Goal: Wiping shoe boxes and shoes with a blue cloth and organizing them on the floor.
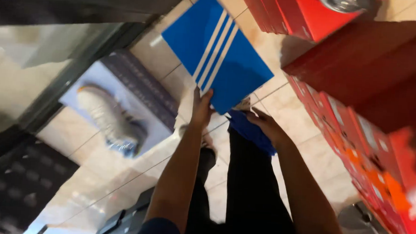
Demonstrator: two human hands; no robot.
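Blue lid [216,48], white stripes, tilted up over tiled floor [303,117]. Left hand [201,109] grip closed on lid's near edge. Right hand [266,127] grip around blue box base [251,131] below lid, at knee height. Judgement: box opened, lid off; contents hidden, cannot tell if full. Open grey box [118,100] on floor to left holds pale shoe [108,119]. Red boxes [359,129] stacked to right, shut.

A blue shoebox lid [216,51] with three white stripes is held at centre, an open grey shoebox [123,100] containing a pale sneaker lies on the floor left, and red-orange shoeboxes [359,125] are stacked right.
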